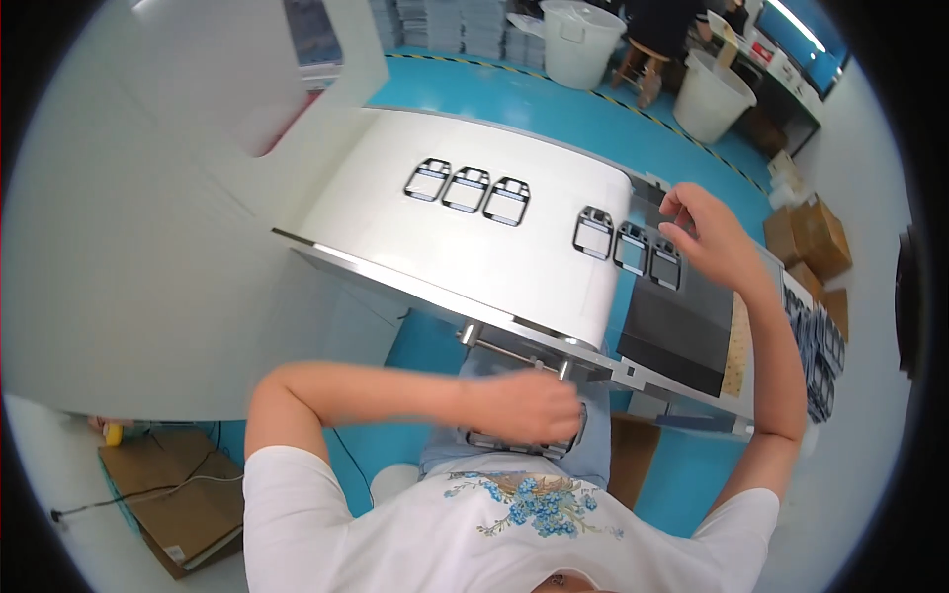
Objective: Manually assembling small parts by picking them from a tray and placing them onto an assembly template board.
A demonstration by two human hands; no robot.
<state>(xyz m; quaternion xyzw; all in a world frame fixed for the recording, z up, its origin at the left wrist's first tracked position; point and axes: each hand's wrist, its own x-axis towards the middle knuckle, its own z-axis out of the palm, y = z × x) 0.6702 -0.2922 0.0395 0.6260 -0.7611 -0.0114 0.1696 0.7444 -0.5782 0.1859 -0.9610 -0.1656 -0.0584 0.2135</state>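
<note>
Three flat black-rimmed frames [467, 189] with pale middles lie in a row on the white conveyor belt [395, 252]. Near the belt's right end lies a similar frame [593, 234]; two more, a middle frame [631, 249] and a right-hand frame [665, 263], extend past it toward the dark plate [677, 331]. My right hand [704, 232] hovers just above the right-hand frame, fingers curled but apart, holding nothing I can see. In front of my body, my left hand [534, 405] is smeared by motion over dark-rimmed pieces [519, 447] on my lap, which it partly hides.
A metal rail [435, 304] edges the belt's near side. At left stands a large white machine housing [168, 227]. Stacked framed pieces [819, 361] and cardboard boxes [816, 237] are at right. White bins [583, 44] and a seated person [662, 30] are at the back.
</note>
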